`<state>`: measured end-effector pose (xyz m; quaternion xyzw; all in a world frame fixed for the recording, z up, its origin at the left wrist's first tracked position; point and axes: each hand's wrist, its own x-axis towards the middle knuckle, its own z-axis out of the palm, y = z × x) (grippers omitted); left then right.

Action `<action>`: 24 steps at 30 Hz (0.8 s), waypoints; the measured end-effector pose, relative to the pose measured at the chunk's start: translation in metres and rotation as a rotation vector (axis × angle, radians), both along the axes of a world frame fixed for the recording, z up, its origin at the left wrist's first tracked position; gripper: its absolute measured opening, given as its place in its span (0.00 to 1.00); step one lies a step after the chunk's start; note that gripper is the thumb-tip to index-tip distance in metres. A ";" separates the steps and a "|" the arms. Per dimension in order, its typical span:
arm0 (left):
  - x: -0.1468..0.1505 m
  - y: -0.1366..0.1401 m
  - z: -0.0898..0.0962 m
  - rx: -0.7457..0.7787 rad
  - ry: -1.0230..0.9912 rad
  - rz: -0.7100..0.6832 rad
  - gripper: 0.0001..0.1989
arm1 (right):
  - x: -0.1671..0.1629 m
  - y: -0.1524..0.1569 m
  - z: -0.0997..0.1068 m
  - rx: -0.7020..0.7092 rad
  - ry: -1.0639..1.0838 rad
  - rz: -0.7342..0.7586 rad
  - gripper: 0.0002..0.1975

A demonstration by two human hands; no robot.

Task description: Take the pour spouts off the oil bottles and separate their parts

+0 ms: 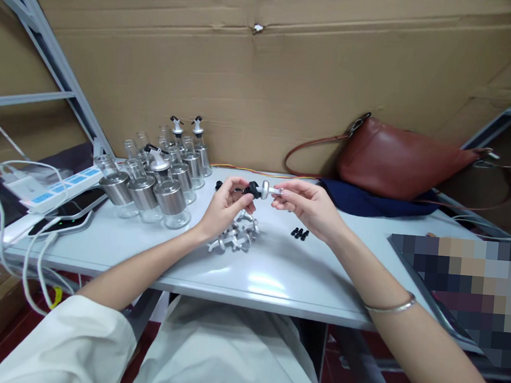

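Note:
Between my two hands, above the table, a bottle pourer spout with a silver body and a black stopper lies sideways. My left hand is closed around its black stopper end. The fingertips of my right hand pinch the thin silver end. Below my left hand, several silver spout parts are heaped on the table. Small black pieces lie in a group under my right hand. More black parts show partly behind my left hand.
Several glass bottles with steel sleeves stand at left, some topped with pourers. A power strip and white cables are at far left. A brown leather bag rests on dark blue cloth at back right. Cardboard walls the back.

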<state>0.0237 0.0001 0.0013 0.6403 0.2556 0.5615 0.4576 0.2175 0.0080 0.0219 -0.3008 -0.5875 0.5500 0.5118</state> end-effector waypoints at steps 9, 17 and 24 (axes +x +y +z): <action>0.000 -0.001 0.000 -0.067 -0.018 -0.027 0.15 | 0.001 0.004 -0.005 0.095 -0.063 0.020 0.15; 0.000 0.001 -0.001 -0.069 0.040 0.028 0.15 | -0.002 0.001 -0.003 0.146 -0.117 -0.055 0.12; 0.000 -0.001 -0.003 -0.060 0.060 0.017 0.14 | -0.003 0.000 -0.004 0.301 -0.197 -0.122 0.12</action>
